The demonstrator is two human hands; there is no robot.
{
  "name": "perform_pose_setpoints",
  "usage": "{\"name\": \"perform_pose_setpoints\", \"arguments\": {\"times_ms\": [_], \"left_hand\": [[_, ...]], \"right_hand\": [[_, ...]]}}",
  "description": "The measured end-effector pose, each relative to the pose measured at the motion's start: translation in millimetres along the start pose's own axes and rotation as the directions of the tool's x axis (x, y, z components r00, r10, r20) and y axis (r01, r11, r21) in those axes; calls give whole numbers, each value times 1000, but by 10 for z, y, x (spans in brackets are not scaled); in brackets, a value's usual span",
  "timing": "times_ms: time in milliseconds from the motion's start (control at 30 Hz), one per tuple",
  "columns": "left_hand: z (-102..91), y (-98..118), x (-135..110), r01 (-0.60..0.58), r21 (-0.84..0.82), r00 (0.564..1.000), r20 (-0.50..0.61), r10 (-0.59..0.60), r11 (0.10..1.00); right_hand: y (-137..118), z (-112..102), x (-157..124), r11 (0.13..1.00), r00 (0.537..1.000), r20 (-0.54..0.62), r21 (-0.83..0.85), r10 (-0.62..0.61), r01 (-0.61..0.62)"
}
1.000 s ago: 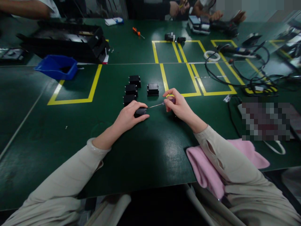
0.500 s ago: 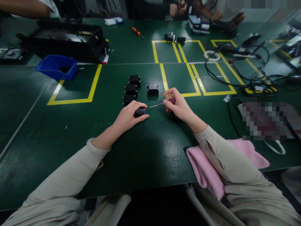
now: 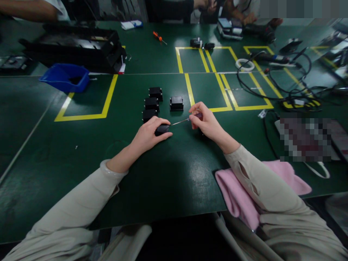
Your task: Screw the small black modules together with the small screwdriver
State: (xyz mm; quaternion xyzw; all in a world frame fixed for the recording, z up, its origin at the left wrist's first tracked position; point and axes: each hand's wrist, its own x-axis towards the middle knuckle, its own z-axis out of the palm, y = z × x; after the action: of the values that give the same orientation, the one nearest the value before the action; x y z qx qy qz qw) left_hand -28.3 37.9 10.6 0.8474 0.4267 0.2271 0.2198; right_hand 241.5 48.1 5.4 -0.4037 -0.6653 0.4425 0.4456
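Since the earlier frame a co-worker's dark sleeve (image 3: 174, 11) at the top has shifted; the working hands barely differ. Mid-frame, the right hand (image 3: 204, 121) pinches a screwdriver (image 3: 179, 122), its tip at the end of a black block (image 3: 162, 129). The left hand (image 3: 148, 133) grips that block between thumb and fingers, probably bracing it. Other blocks (image 3: 151, 103) stand just beyond. Below, tabletop (image 3: 168, 181) stretches to the near edge, leaving wrist room; a pink cloth (image 3: 236, 195) lies lower right.
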Motion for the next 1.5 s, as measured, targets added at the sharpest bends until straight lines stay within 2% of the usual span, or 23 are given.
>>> {"name": "perform_pose_setpoints", "arguments": {"times_ms": [300,500,733,933,1133,1500], "left_hand": [[7,-4,-2,-21,-2,1000,-10,21,1000],[-4,9,1,1,-4,1000,4,-1,1000],[-13,20,2,9,-5,1000,8,-9,1000],[-4,0,2,3,-5,1000,6,-3,1000],[-5,17,3,5,2,1000,2,-5,1000],[3,1,4,1,-3,1000,-2,-1,1000]], "right_hand": [[4,8,16,1000,999,33,-7,4,-4],[-18,2,4,1000,1000,0,-17,-6,6],[-7,0,15,1000,999,48,-4,11,-11],[12,5,2,1000,1000,2,4,-9,9],[11,9,15,999,999,35,31,31,-32],[-5,12,8,1000,1000,17,17,-1,1]]}}
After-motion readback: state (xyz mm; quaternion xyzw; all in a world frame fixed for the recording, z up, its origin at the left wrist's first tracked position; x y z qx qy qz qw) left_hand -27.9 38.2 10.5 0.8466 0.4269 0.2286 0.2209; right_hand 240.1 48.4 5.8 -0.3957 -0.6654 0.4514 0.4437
